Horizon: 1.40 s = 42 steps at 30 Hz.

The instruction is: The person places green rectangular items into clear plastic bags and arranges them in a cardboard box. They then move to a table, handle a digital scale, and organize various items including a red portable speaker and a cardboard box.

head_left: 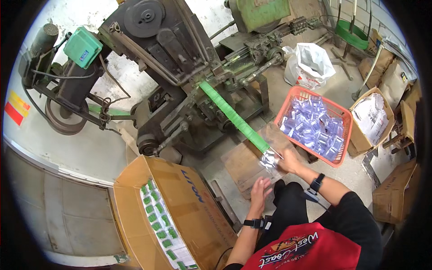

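While a tall carton stands open at the near left with rows of small green pieces packed inside, a dark, greasy machine fills the far side, and a long green bar slopes from it toward the near right. Over the wooden boards, below the bar's near end, the left hand is open, with nothing visible in it and no contact with the bar. Just right of it, shiny clear pieces sit at the bar's near end, and the right hand is closed on them; how firmly, I cannot tell. Good handling here would seem to mean keeping the pieces lined up with the bar, pressing lightly so thin plastic does not crack, and using the free left hand to steady the bar's end. Farther right, an orange basket holds a loose heap of clear, bluish plastic parts, close enough for the right hand to reach without much stretching.
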### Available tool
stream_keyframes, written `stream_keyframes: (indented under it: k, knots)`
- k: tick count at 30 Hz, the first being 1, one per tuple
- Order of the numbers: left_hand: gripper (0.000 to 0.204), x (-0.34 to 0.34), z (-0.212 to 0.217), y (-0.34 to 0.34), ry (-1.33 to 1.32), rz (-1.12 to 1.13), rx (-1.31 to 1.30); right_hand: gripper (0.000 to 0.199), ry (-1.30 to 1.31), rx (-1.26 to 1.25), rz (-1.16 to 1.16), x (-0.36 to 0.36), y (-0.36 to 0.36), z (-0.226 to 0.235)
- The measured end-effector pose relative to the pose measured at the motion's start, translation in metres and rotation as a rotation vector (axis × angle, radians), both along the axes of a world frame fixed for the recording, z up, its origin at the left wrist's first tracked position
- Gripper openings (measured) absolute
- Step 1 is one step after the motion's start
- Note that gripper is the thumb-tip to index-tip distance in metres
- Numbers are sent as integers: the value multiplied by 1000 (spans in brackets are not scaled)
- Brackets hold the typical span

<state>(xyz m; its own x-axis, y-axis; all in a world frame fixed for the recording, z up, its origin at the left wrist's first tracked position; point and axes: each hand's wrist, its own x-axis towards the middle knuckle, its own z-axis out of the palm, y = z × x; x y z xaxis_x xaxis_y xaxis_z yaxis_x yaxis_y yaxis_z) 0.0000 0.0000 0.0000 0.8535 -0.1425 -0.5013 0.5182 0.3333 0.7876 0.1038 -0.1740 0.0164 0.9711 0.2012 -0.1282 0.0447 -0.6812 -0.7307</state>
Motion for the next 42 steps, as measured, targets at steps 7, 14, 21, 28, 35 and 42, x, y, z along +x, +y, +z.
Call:
stream_keyframes:
  k: [7, 14, 21, 28, 35, 42]
  knots:
    - [58, 12, 20, -42, -98, 153, -248, 12, 581, 630, -96, -53, -17, 20]
    - [61, 12, 20, -42, -111, 90, -142, 14, 667, 472, 31, -50, -33, 39]
    - [59, 26, 32, -38, -20, 158, -292, 46, 62, 288, 47, 5, -60, 83]
    - [61, 45, 47, -60, -72, 203, -457, 57, -256, -108, 382, 55, -5, 147]
    - [57, 63, 57, -74, -67, 240, -492, 41, -270, -224, 356, 71, 20, 130]
    - [51, 74, 60, -71, -37, 398, -466, 17, -65, -38, 412, 63, 5, 137]
